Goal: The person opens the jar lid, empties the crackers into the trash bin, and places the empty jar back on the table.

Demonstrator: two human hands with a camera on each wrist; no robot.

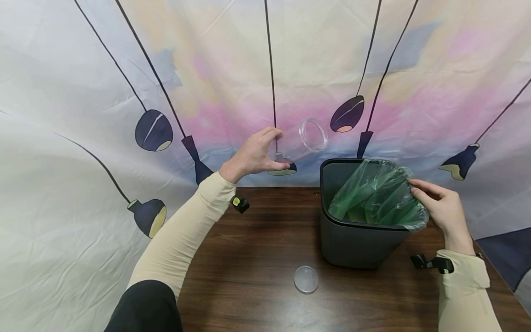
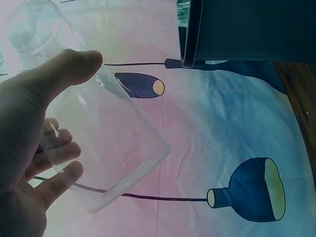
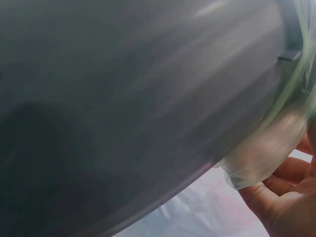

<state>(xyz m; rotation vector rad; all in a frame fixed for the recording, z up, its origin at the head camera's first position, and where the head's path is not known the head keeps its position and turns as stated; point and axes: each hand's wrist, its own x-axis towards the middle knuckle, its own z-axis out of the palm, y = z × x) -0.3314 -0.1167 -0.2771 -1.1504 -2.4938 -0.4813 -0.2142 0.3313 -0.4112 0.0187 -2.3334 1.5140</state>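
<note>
My left hand (image 1: 258, 154) holds a clear plastic jar (image 1: 304, 137) up in the air to the left of the bin, its open mouth turned toward the bin. In the left wrist view the thumb and fingers curl round the clear jar (image 2: 106, 143). A dark grey bin (image 1: 352, 235) stands on the brown table, lined with a green plastic bag (image 1: 375, 196). My right hand (image 1: 439, 207) grips the bag's edge at the bin's right rim. The right wrist view shows the bin wall (image 3: 133, 108) close up and fingers (image 3: 281, 192) under a fold of green bag (image 3: 256, 158).
A round clear lid (image 1: 306, 279) lies flat on the wooden table (image 1: 257, 258) in front of the bin. A printed cloth backdrop (image 1: 265, 69) hangs behind and to both sides. Small black clips sit on both beige sleeves.
</note>
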